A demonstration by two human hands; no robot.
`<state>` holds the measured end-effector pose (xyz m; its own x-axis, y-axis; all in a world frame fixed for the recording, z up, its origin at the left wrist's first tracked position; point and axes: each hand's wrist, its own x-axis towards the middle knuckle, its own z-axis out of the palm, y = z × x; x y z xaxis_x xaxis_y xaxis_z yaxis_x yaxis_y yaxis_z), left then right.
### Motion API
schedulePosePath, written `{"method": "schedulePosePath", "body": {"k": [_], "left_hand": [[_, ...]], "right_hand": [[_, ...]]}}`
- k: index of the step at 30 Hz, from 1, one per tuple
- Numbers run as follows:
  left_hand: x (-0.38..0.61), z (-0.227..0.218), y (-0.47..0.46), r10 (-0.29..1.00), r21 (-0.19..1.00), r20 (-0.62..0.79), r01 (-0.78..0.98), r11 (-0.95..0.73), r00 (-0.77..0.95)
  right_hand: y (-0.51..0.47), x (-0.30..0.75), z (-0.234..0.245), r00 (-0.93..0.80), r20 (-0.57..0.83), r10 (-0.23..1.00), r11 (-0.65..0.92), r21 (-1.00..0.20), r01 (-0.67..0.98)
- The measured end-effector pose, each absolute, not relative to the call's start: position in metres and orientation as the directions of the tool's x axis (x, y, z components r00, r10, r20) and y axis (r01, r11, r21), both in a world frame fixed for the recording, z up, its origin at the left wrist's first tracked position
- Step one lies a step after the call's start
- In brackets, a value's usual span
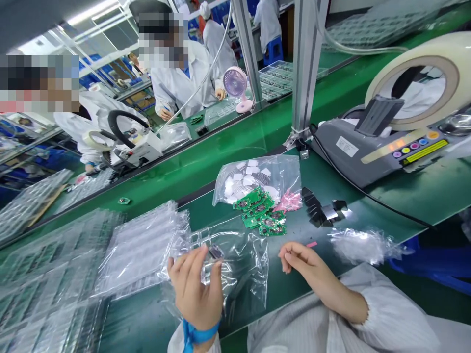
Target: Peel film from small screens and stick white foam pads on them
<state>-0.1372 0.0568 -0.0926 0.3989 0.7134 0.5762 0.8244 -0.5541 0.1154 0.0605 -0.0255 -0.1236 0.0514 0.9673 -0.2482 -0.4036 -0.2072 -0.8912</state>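
My left hand (195, 284) is raised over a clear plastic bag (243, 264), its fingertips pinched on a small dark square part (216, 252). A blue strap circles that wrist. My right hand (300, 262) rests on the green table with its fingers curled loosely inward; I cannot see anything in them. A small pink piece (311, 244) lies just beyond its fingertips. A pile of small green circuit boards (261, 213) lies further ahead, beside pink pieces (289, 201) and black square parts (324, 211).
Clear blister trays (143, 245) are stacked at the left. A bag of white pads (253, 176) lies beyond the boards. A grey tape dispenser machine (386, 142) with a large tape roll stands at the right. People in white coats work across the green conveyor (221, 152).
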Motion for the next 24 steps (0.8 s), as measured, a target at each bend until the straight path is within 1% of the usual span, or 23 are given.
{"method": "schedulePosePath", "body": {"k": [2, 4, 5, 8, 9, 10, 13, 14, 15, 17, 19, 21, 23, 24], "left_hand": [[-0.133, -0.091, 0.059, 0.715, 0.031, 0.48, 0.805, -0.592, 0.508], [-0.128, -0.087, 0.06, 0.721, -0.006, 0.378, 0.78, -0.625, 0.581], [-0.126, -0.084, 0.061, 0.725, -0.019, 0.372, 0.785, -0.619, 0.58], [-0.123, -0.077, 0.062, 0.713, -0.037, 0.485, 0.826, -0.562, 0.506], [-0.122, -0.076, 0.063, 0.72, -0.038, 0.487, 0.835, -0.548, 0.494], [-0.121, -0.077, 0.064, 0.74, -0.038, 0.447, 0.838, -0.545, 0.502], [-0.116, -0.082, 0.067, 0.8, -0.049, 0.207, 0.822, -0.567, 0.564], [-0.115, -0.082, 0.068, 0.805, -0.049, 0.173, 0.822, -0.568, 0.567], [-0.115, -0.08, 0.068, 0.808, -0.044, 0.183, 0.825, -0.563, 0.561], [-0.116, -0.071, 0.067, 0.802, -0.005, 0.254, 0.83, -0.557, 0.54], [-0.117, -0.061, 0.064, 0.788, 0.065, 0.324, 0.819, -0.57, 0.523], [-0.115, -0.055, 0.061, 0.786, 0.146, 0.366, 0.804, -0.577, 0.498], [-0.112, -0.054, 0.057, 0.808, 0.267, 0.373, 0.781, -0.564, 0.456], [-0.112, -0.056, 0.056, 0.829, 0.363, 0.357, 0.754, -0.547, 0.43]], "right_hand": [[-0.025, 0.061, -0.127, 0.043, -0.232, 0.972, -0.198, -0.9, -0.389], [-0.026, 0.061, -0.129, 0.025, -0.217, 0.976, -0.193, -0.909, -0.37], [-0.026, 0.062, -0.13, 0.014, -0.21, 0.978, -0.191, -0.914, -0.358], [-0.028, 0.062, -0.133, -0.015, -0.185, 0.983, -0.18, -0.932, -0.314], [-0.029, 0.062, -0.134, -0.023, -0.176, 0.984, -0.174, -0.939, -0.297], [-0.03, 0.063, -0.134, -0.031, -0.166, 0.986, -0.169, -0.946, -0.279], [-0.032, 0.064, -0.136, -0.06, -0.141, 0.988, -0.151, -0.965, -0.216], [-0.033, 0.065, -0.136, -0.072, -0.133, 0.989, -0.144, -0.97, -0.194], [-0.033, 0.065, -0.137, -0.082, -0.124, 0.989, -0.137, -0.976, -0.172], [-0.034, 0.066, -0.138, -0.097, -0.11, 0.989, -0.122, -0.984, -0.126], [-0.034, 0.066, -0.138, -0.101, -0.099, 0.99, -0.107, -0.991, -0.078], [-0.034, 0.065, -0.137, -0.102, -0.089, 0.991, -0.092, -0.995, -0.027], [-0.033, 0.064, -0.137, -0.107, -0.075, 0.991, -0.073, -0.997, 0.024], [-0.033, 0.064, -0.137, -0.111, -0.066, 0.992, -0.061, -0.997, 0.051]]}}
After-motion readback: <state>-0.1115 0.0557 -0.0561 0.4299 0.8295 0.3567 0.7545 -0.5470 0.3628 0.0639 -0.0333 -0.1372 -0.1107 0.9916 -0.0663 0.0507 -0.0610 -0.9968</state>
